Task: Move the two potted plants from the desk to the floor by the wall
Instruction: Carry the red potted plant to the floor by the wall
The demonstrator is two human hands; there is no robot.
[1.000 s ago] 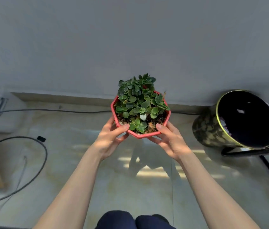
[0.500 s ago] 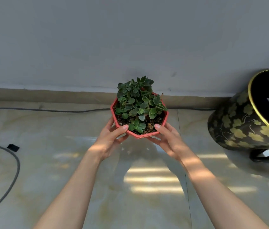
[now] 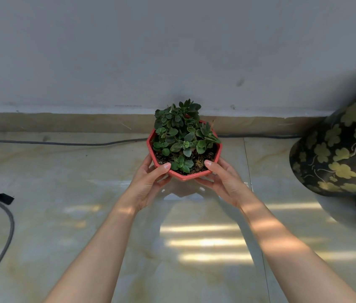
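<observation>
Wall (image 3: 172, 51) nearer now, both hands lowering red pot (image 3: 185, 174) floorward

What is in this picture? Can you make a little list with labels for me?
plant: green leafy plant in a red pot
left hand: holding the pot's left side
right hand: holding the pot's right side
pot's place: low over the floor, near the wall
on the right: big black vase with gold leaves
on the floor: grey cable
</observation>
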